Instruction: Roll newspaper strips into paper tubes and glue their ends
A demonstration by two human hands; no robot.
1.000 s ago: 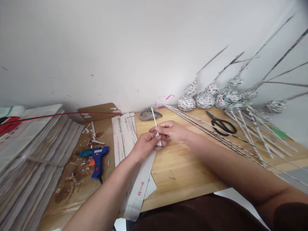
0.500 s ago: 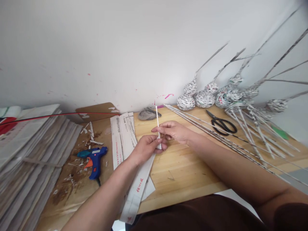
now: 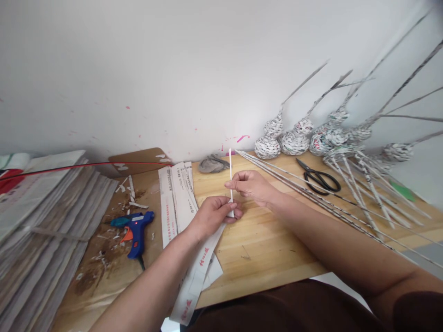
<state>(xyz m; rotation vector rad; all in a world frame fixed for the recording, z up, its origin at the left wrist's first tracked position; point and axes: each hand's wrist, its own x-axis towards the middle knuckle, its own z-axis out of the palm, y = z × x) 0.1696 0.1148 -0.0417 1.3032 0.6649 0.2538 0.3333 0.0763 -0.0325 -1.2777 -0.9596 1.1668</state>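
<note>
My left hand [image 3: 218, 212] pinches a newspaper strip [image 3: 199, 267] at its upper end, where it narrows into a thin rolled paper tube [image 3: 230, 161]. The flat part of the strip, with red print, trails below toward the table's front edge. Around the upright tube, just above the left hand, my right hand [image 3: 251, 186] is closed with thumb and fingertips. Under my left forearm lie more cut newspaper strips [image 3: 180, 193].
A blue glue gun [image 3: 138, 230] lies left, beside stacked newspapers [image 3: 51, 226] and paper scraps. A grey cloth-like lump [image 3: 211, 164] lies at the wall. Black scissors [image 3: 320, 177], long paper tubes [image 3: 346, 216] and several woven paper gourds [image 3: 268, 145] occupy the right.
Both hands have shifted slightly right with the tube, which stands a little higher. My right hand has risen a little along it. The flat strip has turned somewhat, showing more red print.
</note>
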